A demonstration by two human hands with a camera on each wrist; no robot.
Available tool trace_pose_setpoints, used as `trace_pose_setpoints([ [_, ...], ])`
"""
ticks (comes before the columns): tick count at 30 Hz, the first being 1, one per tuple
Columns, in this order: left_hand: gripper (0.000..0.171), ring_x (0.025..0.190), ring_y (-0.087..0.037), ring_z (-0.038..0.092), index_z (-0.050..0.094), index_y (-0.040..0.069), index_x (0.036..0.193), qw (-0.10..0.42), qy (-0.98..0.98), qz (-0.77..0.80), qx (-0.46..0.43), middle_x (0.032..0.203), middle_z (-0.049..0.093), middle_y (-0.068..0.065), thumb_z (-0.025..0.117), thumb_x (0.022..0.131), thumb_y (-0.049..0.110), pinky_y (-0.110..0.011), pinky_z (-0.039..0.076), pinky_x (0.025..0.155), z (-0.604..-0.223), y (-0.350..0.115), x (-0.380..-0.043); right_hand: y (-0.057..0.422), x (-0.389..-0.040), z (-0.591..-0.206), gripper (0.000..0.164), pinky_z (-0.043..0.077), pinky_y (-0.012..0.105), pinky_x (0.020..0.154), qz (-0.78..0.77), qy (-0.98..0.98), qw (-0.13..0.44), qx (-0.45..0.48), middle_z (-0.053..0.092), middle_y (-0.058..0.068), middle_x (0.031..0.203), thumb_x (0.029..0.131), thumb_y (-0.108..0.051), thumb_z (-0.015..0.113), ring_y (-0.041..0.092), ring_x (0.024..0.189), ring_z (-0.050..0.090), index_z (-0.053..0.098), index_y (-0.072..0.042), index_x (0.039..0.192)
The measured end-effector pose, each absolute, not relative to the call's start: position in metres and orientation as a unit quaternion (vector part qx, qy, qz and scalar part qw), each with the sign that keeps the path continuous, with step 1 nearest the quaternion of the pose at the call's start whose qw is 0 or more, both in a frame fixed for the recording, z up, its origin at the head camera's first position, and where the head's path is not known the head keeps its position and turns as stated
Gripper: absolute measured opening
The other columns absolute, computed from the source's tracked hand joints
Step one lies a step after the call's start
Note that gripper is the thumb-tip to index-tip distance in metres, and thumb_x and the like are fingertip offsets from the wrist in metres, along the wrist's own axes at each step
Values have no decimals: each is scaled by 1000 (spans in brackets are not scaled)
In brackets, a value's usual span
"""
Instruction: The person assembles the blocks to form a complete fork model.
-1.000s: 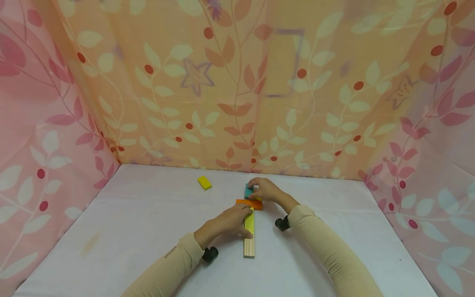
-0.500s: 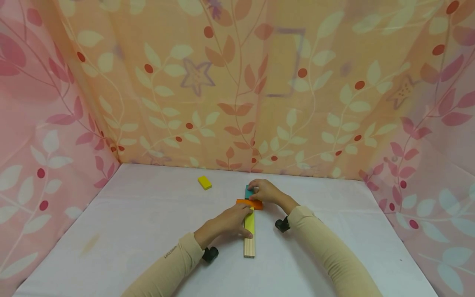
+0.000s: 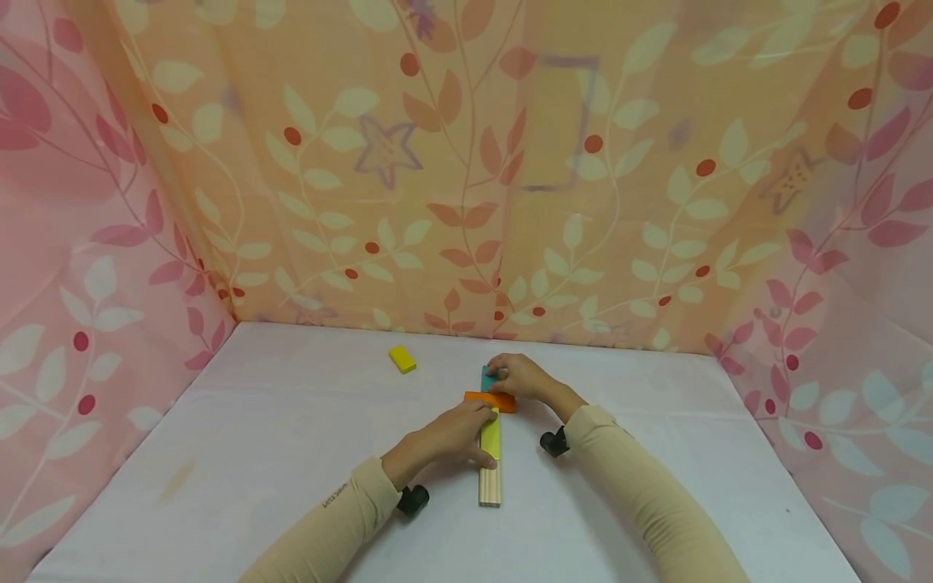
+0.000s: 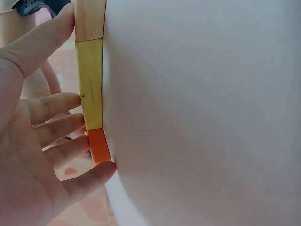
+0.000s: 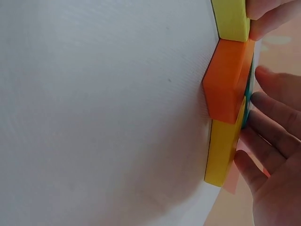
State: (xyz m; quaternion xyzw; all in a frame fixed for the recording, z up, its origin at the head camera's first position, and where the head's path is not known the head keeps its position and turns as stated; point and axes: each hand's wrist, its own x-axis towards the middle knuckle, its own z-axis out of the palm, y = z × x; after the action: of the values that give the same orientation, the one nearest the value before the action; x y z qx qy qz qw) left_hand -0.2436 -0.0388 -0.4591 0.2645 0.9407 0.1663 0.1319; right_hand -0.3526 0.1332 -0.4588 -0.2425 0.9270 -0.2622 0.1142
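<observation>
In the head view, my left hand [image 3: 453,431] lies along the left side of a row of wooden blocks. Its thumb touches the plain wood block [image 4: 90,21]; its straight fingers touch the pale yellow block [image 3: 491,437], and the little finger reaches the orange block [image 4: 99,146]. The orange block lies crosswise at the row's far end. Beyond it my right hand [image 3: 526,377] holds a teal block [image 3: 488,378] between thumb and fingers. A deeper yellow block [image 5: 220,150] lies beside the teal one against the orange block, hidden under the right hand in the head view.
Another yellow block [image 3: 402,359] lies alone at the back left of the white-covered table [image 3: 277,421]. Patterned cloth [image 3: 466,162] hangs behind and at both sides. Black cameras [image 3: 413,500] sit on the wrists.
My right hand and the teal block have shifted slightly toward me, closer to the orange block. The left hand and the rest of the row look unchanged.
</observation>
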Motion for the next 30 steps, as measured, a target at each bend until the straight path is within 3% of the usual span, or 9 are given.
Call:
trace_pose_setpoints([
  [30, 78, 131, -21, 45, 53, 8, 137, 128, 938, 159, 280, 145, 49, -7, 79, 76, 50, -38, 41, 111, -459, -38, -246, 130, -348, -454, 25, 40, 49, 110, -220, 933, 108, -263, 63, 12, 131, 88, -14, 71, 31, 127, 54, 70, -4, 112],
])
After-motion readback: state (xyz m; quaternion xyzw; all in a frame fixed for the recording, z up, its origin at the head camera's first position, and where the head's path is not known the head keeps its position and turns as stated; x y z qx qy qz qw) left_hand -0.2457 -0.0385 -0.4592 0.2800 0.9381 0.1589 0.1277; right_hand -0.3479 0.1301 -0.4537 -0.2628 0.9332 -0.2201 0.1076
